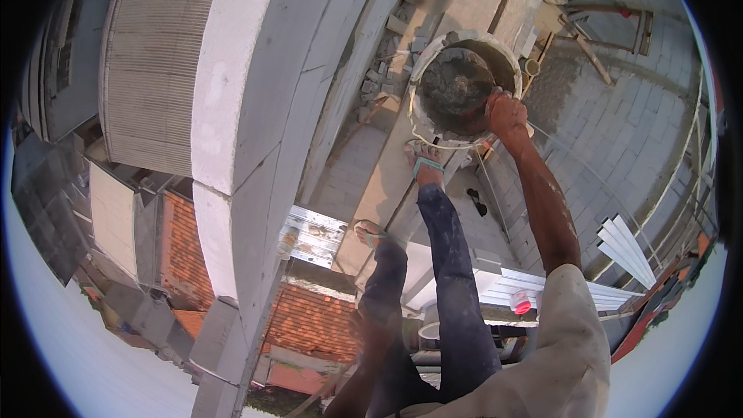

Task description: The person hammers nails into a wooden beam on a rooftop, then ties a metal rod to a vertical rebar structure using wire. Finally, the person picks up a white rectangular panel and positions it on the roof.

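A round, mortar-smeared bucket (507, 53) stands on the planks in front of my feet. Wet grey mortar (453, 81) lies inside it, and a thin pale handle hangs down at its near left side. My right hand (507, 114) is closed in a fist at the bucket's right rim. What the fist grips is hidden by the fingers and the dark shadow in the bucket. My left hand (370, 334) hangs low by my left leg, dim and smeared, and its fingers cannot be made out.
My feet in green-strapped sandals stand on narrow wooden planks (379, 178). A pale block wall (255, 108) rises along the left. Orange tiled roofs (313, 321) lie far below. Right of the planks are a block wall (580, 170), metal strips (625, 251) and a red-and-white container (522, 302).
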### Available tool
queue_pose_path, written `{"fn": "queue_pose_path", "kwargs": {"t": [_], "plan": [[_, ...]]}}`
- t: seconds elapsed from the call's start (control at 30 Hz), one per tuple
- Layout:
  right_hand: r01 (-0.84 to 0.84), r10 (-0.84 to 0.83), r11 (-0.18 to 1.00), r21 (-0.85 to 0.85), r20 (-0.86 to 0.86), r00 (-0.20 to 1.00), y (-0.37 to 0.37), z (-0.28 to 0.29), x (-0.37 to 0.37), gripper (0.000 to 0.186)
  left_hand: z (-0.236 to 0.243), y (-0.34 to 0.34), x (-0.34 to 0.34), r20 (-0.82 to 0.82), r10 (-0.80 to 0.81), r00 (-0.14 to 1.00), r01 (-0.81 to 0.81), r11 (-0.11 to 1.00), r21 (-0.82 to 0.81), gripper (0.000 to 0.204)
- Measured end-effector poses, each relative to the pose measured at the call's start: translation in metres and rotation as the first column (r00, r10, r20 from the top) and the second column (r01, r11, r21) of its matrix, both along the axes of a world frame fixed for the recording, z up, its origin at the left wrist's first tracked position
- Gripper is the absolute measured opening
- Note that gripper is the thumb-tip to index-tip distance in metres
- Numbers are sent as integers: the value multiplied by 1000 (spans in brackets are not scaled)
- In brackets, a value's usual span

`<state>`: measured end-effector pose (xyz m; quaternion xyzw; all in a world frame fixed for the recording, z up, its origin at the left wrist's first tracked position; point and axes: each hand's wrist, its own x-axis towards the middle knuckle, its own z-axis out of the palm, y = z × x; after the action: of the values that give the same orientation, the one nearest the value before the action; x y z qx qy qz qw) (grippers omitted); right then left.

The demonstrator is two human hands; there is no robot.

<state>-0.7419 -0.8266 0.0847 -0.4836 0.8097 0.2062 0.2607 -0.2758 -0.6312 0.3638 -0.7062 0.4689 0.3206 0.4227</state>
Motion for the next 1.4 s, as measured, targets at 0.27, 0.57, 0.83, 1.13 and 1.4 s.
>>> {"fn": "queue_pose_path", "kwargs": {"t": [0.27,0.57,0.83,1.13,1.4], "plan": [[20,-17,997,-76,48,999,10,-45,33,31,-1,-5,5,-50,-25,998,23,999,-49,91],[413,-300,909,-55,604,739,39,-16,19,34,-5,-11,8,-29,-81,996,80,995,-55,89],[298,-179,934,-197,465,867,91,24,-6,54,-5,-2,21,-32,-112,993,107,984,-141,89],[420,-120,864,-279,696,708,95,106,53,46,10,-6,43,-120,61,991,-72,993,-93,90],[448,-83,891,-76,942,325,68,303,269,39,15,10,95,-197,112,974,-144,977,-158,84]]}}
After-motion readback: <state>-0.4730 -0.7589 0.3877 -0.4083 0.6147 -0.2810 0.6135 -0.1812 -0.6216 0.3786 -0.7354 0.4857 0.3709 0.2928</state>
